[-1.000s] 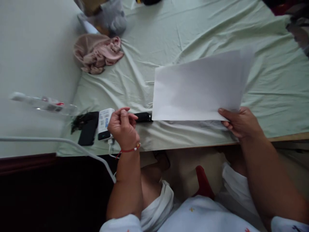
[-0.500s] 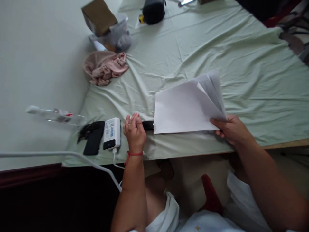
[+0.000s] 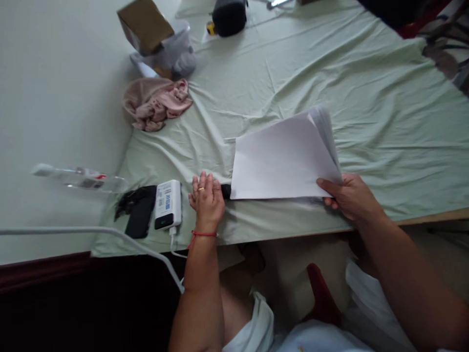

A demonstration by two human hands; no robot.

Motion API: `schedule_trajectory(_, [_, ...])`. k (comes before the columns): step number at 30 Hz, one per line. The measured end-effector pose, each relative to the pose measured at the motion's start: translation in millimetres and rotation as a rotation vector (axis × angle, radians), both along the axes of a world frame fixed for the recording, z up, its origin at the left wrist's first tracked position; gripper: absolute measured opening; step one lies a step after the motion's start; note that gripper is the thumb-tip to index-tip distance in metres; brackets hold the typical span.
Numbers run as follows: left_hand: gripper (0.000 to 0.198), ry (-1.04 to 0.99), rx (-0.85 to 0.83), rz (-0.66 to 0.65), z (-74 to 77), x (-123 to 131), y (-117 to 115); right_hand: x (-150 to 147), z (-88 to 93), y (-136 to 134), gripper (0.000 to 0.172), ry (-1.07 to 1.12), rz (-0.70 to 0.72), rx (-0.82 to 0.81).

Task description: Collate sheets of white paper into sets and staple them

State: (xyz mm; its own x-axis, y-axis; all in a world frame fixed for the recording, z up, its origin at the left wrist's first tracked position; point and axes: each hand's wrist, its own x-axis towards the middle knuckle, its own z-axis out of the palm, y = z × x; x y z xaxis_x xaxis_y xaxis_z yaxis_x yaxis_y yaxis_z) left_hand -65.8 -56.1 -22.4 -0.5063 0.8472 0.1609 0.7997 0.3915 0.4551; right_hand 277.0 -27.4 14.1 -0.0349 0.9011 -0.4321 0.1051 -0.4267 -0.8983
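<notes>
A sheaf of plain white paper sheets was held over the surface. Its top sheet was blank and smooth, and the leaves fanned into thin greyish edges at the far right corner. The right hand had its fingers closed on the near right corner, thumb on top. The left hand was palm down, fingers nearly straight and slightly apart, over a short black object that showed between it and the paper's left edge; whether they gripped it could not be told.

A wrinkled pale green cloth covered the surface. Left of the left hand lay a white rectangular power bank with a cable plugged in, and a flat black phone-like slab. Farther back, against a plain pale wall, were a crumpled dusty-pink cloth and a brown cardboard box.
</notes>
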Motion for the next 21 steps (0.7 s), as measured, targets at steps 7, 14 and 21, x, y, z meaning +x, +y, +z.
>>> schedule_trajectory(7, [0.051,-0.014,-0.015,-0.003,1.9,2,0,-7,-1.3,4,0.04,0.017,-0.018,0.001])
schedule_trajectory(14, [0.053,0.05,-0.043,-0.045,2.1,7,-3,-11,2.8,3,0.043,-0.027,-0.014,-0.005])
schedule_trajectory(21, [0.053,0.1,-0.13,-0.107,6.3,6,-5,-5,-3.4,3,0.039,-0.124,0.041,0.004])
